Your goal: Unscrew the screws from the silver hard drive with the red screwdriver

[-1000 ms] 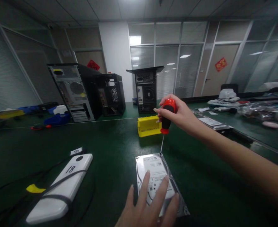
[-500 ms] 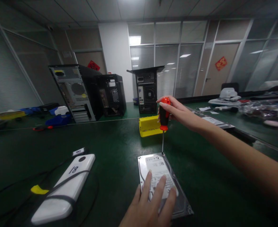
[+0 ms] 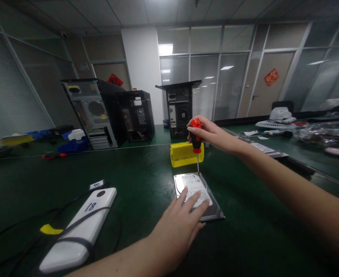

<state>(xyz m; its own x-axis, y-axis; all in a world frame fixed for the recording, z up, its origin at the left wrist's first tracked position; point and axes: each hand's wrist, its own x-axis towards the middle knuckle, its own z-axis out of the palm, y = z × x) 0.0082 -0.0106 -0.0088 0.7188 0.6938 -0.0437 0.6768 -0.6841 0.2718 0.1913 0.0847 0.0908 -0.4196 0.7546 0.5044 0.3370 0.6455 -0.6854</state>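
My right hand [image 3: 205, 132] is wrapped round the red and black handle of a screwdriver [image 3: 196, 138], which stands upright. Its tip meets the far edge of a silver hard drive [image 3: 215, 211], near the far right corner. Across the drive's white label lies my left hand [image 3: 183, 215], fingers spread and flat, with the thumb side by the near edge. Just behind the drive sits a yellow bin [image 3: 181, 156] with small pieces in it, too small to tell.
At the left is a white power bank [image 3: 79, 231] with black cables and a yellow tag. Computer cases [image 3: 181, 111] stand at the back. More drives [image 3: 266, 150] and bagged items [image 3: 322, 134] lie at the right.
The hard drive has slid away from me towards the yellow bin, with my left hand on it. My right hand and the screwdriver have shifted slightly left, and the tip is farther away.
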